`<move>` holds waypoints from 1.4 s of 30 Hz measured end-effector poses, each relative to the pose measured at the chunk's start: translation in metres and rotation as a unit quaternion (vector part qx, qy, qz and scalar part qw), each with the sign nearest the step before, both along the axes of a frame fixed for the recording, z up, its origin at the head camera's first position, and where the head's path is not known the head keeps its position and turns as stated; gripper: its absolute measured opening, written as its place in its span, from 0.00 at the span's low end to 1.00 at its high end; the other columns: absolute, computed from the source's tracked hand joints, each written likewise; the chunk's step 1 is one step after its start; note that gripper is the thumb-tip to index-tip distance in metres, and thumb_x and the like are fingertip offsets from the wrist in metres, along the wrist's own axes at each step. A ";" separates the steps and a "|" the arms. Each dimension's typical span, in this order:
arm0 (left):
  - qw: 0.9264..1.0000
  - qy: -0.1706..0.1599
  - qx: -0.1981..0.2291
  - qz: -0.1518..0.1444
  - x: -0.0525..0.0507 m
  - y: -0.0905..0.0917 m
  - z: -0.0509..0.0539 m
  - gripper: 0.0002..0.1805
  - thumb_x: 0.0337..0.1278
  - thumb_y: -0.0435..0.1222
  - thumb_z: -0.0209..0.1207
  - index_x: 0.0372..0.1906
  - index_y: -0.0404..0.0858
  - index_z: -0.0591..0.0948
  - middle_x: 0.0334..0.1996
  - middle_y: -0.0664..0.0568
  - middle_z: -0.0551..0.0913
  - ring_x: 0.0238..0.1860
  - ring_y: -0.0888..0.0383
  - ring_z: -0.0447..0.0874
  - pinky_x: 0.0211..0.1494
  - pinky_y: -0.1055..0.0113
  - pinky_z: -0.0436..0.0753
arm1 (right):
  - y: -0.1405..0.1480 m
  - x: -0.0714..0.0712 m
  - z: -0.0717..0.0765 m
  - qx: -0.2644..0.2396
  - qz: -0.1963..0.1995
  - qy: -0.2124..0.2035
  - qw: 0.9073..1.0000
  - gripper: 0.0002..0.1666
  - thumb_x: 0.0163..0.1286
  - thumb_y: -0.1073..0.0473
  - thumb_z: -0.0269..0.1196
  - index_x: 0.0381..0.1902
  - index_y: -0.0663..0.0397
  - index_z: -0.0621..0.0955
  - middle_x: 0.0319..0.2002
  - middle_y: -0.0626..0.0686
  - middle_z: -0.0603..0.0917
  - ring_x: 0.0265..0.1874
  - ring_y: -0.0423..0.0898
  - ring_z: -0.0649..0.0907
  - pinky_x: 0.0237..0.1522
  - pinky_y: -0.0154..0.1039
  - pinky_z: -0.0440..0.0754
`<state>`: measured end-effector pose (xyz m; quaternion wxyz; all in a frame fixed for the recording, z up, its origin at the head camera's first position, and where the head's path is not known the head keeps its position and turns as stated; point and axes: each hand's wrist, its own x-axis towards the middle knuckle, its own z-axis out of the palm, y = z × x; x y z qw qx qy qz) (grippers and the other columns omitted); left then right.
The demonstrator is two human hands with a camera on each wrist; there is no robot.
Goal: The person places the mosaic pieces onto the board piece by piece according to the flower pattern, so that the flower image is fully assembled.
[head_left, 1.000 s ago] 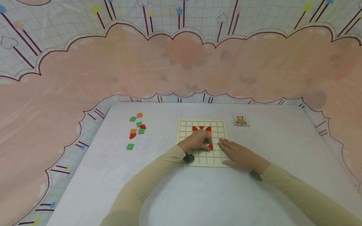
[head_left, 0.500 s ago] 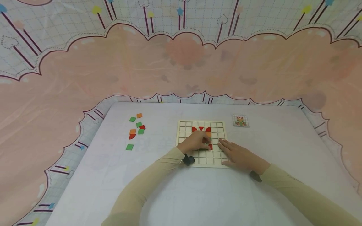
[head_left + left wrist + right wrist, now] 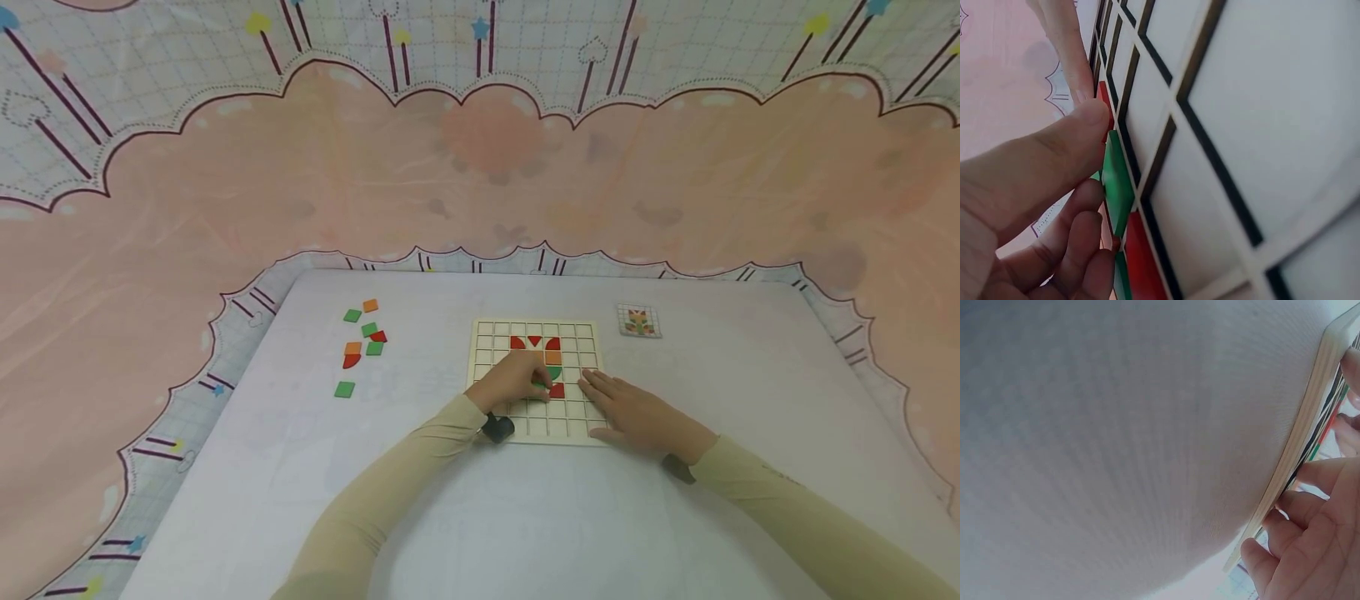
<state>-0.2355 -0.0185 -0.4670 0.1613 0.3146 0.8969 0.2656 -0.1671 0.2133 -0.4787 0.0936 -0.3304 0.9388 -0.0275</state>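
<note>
Your left hand [image 3: 512,377] has a green piece [image 3: 1117,184] pinched between thumb and curled fingers; the wrist view puts it right at the thumb tip and index finger, in the middle columns of the grid board [image 3: 517,430]. Can't tell whether it's fully down in its cell. Red piece [image 3: 557,390] sits just to the right of it, another red piece [image 3: 1142,259] just to the left, the latter hidden under your hand in the head view.

Your right hand [image 3: 636,410] grasps nothing: fingers extended, resting on the board's right side, tips over the wooden edge [image 3: 1300,434] in its wrist view.

Farther up the board you've got red corner pieces [image 3: 553,343] either side of a red triangle [image 3: 534,341], then an orange square [image 3: 552,357] and a green quarter-round [image 3: 555,372] down the right column.

Surface: white table [image 3: 465,517]. Loose pieces [image 3: 345,390] in green, orange and red lie well left of the board, a few overlapping or touching. Pattern card [image 3: 639,321] lies to the right of the board, beyond your right hand.

Room: peach cloth [image 3: 337,175] with scalloped outlines and a star-and-line print surrounds the far and side edges. Your sleeves [image 3: 416,462] are beige; black device [image 3: 498,428] on your left wrist.
</note>
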 end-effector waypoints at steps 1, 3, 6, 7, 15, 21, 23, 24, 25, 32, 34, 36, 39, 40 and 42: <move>1.000 0.000 -0.002 0.000 0.000 0.000 0.000 0.08 0.47 0.38 0.69 0.34 0.40 0.87 0.34 0.55 0.86 0.36 0.64 0.79 0.41 0.75 0.76 | 0.000 0.000 0.000 0.000 0.000 0.002 1.000 0.44 0.70 0.36 0.49 0.73 0.57 0.54 0.74 0.58 0.53 0.73 0.55 0.56 0.70 0.49 0.61; 1.000 -0.001 -0.005 0.000 0.000 0.000 0.000 0.08 0.47 0.38 0.68 0.34 0.40 0.87 0.34 0.55 0.86 0.36 0.64 0.79 0.42 0.75 0.76 | 0.000 0.000 0.000 -0.003 0.002 0.006 1.000 0.44 0.69 0.36 0.49 0.73 0.57 0.55 0.74 0.58 0.54 0.73 0.55 0.56 0.69 0.50 0.61; 1.000 -0.003 -0.004 -0.002 -0.001 0.000 0.000 0.09 0.47 0.38 0.68 0.35 0.40 0.87 0.35 0.54 0.86 0.37 0.64 0.79 0.42 0.75 0.77 | 0.000 0.001 0.000 -0.010 0.005 0.010 1.000 0.44 0.69 0.37 0.50 0.72 0.58 0.55 0.73 0.59 0.55 0.72 0.56 0.57 0.69 0.50 0.62; 1.000 -0.004 -0.004 -0.004 -0.001 0.000 0.000 0.09 0.47 0.38 0.68 0.35 0.40 0.87 0.35 0.54 0.87 0.37 0.64 0.80 0.42 0.75 0.77 | 0.000 0.001 0.000 -0.010 0.003 0.009 1.000 0.44 0.69 0.37 0.50 0.72 0.58 0.55 0.73 0.58 0.54 0.72 0.55 0.57 0.69 0.50 0.62; 0.999 -0.011 0.022 -0.023 -0.006 -0.005 -0.001 0.10 0.46 0.38 0.69 0.36 0.39 0.87 0.34 0.54 0.85 0.35 0.64 0.79 0.40 0.76 0.76 | 0.001 0.000 -0.002 -0.009 0.001 0.006 1.000 0.44 0.69 0.36 0.49 0.73 0.57 0.54 0.74 0.58 0.53 0.73 0.55 0.56 0.70 0.49 0.61; 0.997 -0.040 0.058 -0.029 -0.012 -0.013 -0.001 0.11 0.46 0.37 0.69 0.38 0.39 0.86 0.36 0.53 0.86 0.36 0.64 0.82 0.41 0.77 0.78 | 0.003 -0.001 -0.004 -0.007 0.003 0.005 1.000 0.44 0.70 0.36 0.48 0.73 0.57 0.53 0.74 0.57 0.53 0.73 0.54 0.55 0.70 0.49 0.60; 0.996 -0.051 0.067 -0.030 -0.015 -0.018 0.000 0.12 0.47 0.37 0.68 0.40 0.40 0.86 0.38 0.53 0.86 0.38 0.63 0.83 0.43 0.77 0.79 | 0.002 -0.001 -0.004 -0.004 0.002 0.003 1.000 0.44 0.70 0.36 0.48 0.73 0.56 0.53 0.74 0.57 0.53 0.73 0.54 0.55 0.70 0.49 0.60; 0.995 -0.055 0.074 -0.031 -0.015 -0.021 0.001 0.13 0.47 0.37 0.68 0.41 0.40 0.86 0.39 0.52 0.86 0.39 0.63 0.83 0.44 0.77 0.79 | 0.002 -0.001 -0.003 -0.002 0.000 0.002 1.000 0.44 0.70 0.36 0.47 0.73 0.56 0.53 0.74 0.57 0.53 0.73 0.54 0.55 0.70 0.49 0.60; 0.995 -0.056 0.082 -0.033 -0.016 -0.025 0.002 0.13 0.48 0.36 0.68 0.41 0.39 0.85 0.40 0.51 0.86 0.40 0.62 0.84 0.44 0.77 0.79 | 0.002 -0.001 -0.003 -0.001 -0.001 0.000 1.000 0.44 0.70 0.36 0.48 0.73 0.56 0.53 0.74 0.57 0.53 0.73 0.54 0.55 0.70 0.49 0.60; 0.992 -0.046 0.115 -0.034 -0.023 -0.056 0.010 0.17 0.49 0.36 0.67 0.46 0.36 0.84 0.44 0.47 0.84 0.45 0.53 0.81 0.53 0.69 0.79 | 0.000 0.000 -0.002 0.006 -0.008 0.001 1.000 0.45 0.69 0.35 0.48 0.73 0.56 0.53 0.74 0.57 0.53 0.73 0.54 0.55 0.70 0.49 0.60; 0.992 -0.046 0.117 -0.022 -0.024 -0.067 0.013 0.18 0.50 0.36 0.67 0.48 0.35 0.83 0.45 0.46 0.84 0.46 0.52 0.81 0.54 0.67 0.79 | -0.001 0.000 -0.002 0.005 -0.009 0.001 1.000 0.45 0.69 0.35 0.49 0.73 0.56 0.53 0.74 0.57 0.53 0.73 0.54 0.55 0.70 0.49 0.60; 0.992 -0.049 0.116 -0.007 -0.025 -0.079 0.015 0.19 0.50 0.36 0.67 0.49 0.35 0.82 0.46 0.45 0.84 0.47 0.52 0.81 0.55 0.64 0.79 | -0.002 0.001 -0.001 0.003 -0.010 0.000 1.000 0.45 0.69 0.35 0.49 0.73 0.56 0.54 0.74 0.57 0.53 0.73 0.54 0.55 0.70 0.49 0.60; 0.993 -0.047 0.109 0.023 -0.027 -0.098 0.017 0.20 0.49 0.35 0.67 0.50 0.35 0.82 0.47 0.44 0.83 0.48 0.51 0.80 0.57 0.60 0.78 | -0.002 0.001 -0.001 0.001 -0.011 0.001 1.000 0.45 0.68 0.36 0.50 0.73 0.56 0.54 0.74 0.57 0.54 0.73 0.54 0.56 0.70 0.49 0.60; 0.993 -0.046 0.108 0.032 -0.027 -0.106 0.018 0.20 0.49 0.35 0.67 0.50 0.36 0.82 0.47 0.44 0.83 0.48 0.51 0.80 0.58 0.59 0.77 | -0.002 0.001 -0.001 0.002 -0.011 0.001 1.000 0.45 0.68 0.36 0.50 0.73 0.56 0.54 0.74 0.57 0.54 0.73 0.54 0.56 0.70 0.49 0.60; 0.992 -0.041 0.104 0.054 -0.028 -0.120 0.018 0.20 0.48 0.35 0.67 0.50 0.37 0.82 0.48 0.45 0.83 0.48 0.51 0.80 0.58 0.58 0.77 | -0.002 0.001 -0.001 0.004 -0.012 0.003 1.000 0.46 0.68 0.36 0.51 0.73 0.56 0.54 0.74 0.57 0.54 0.73 0.54 0.56 0.70 0.49 0.60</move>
